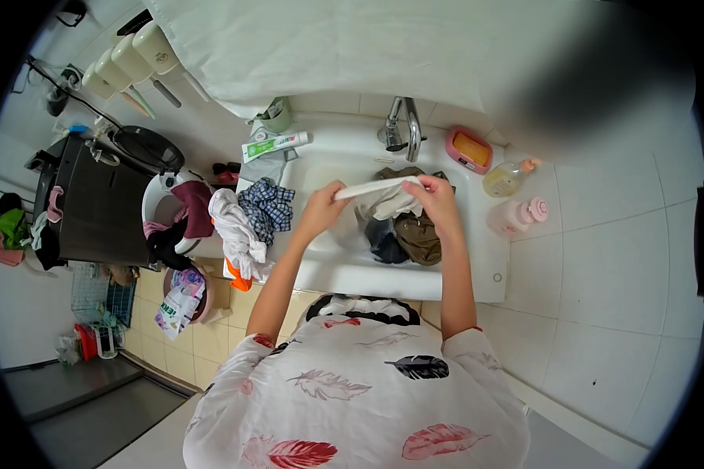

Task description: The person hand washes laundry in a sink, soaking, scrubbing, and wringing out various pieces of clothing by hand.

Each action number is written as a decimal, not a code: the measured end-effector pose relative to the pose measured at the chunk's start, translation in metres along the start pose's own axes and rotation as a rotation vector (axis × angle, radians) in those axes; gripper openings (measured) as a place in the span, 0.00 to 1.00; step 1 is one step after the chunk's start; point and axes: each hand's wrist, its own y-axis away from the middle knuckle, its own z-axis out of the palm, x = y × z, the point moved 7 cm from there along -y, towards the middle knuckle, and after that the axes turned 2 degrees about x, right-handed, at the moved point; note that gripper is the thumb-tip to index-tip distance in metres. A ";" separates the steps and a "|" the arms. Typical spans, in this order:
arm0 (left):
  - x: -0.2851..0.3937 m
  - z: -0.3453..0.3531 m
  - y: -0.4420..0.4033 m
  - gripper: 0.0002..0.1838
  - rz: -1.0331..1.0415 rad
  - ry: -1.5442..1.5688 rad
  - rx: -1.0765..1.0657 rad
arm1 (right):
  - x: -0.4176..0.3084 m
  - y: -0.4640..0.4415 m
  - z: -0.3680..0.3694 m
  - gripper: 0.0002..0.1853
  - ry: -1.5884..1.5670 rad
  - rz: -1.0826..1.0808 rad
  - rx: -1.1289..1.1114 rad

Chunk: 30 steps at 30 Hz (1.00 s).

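Stretched between my two hands is a white cloth garment (389, 202), its upper edge pulled taut over the sink (332, 275) and its lower part hanging down. My left hand (323, 206) pinches the left end of that edge. At the right end, my right hand (436, 202) grips the same cloth with bent fingers. Beneath it in the basin lie an olive-brown garment (419, 238) and a dark garment (384, 241), partly hidden by the white cloth and my right hand. The faucet (403, 129) stands behind, above the basin.
On the left rim sit a blue checked cloth (267, 208), white cloth (237, 230) and a toothpaste tube (275, 146). To the right are a soap dish (469, 150), a pump bottle (510, 178) and a pink bottle (518, 216). A white bucket (153, 205) holds dark clothes.
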 end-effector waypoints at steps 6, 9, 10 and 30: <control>0.079 -0.045 -0.009 0.06 0.061 0.045 0.001 | -0.077 0.021 -0.005 0.07 -0.114 -0.104 -0.019; 0.101 -0.054 -0.004 0.06 0.101 0.094 0.058 | -0.093 0.029 -0.009 0.08 -0.034 -0.223 0.000; 0.103 -0.057 -0.001 0.07 0.120 0.083 0.106 | -0.091 0.029 -0.011 0.08 -0.034 -0.220 0.005; -0.078 0.028 0.068 0.21 0.111 -0.085 -0.340 | 0.103 0.020 -0.018 0.17 0.649 0.188 -0.249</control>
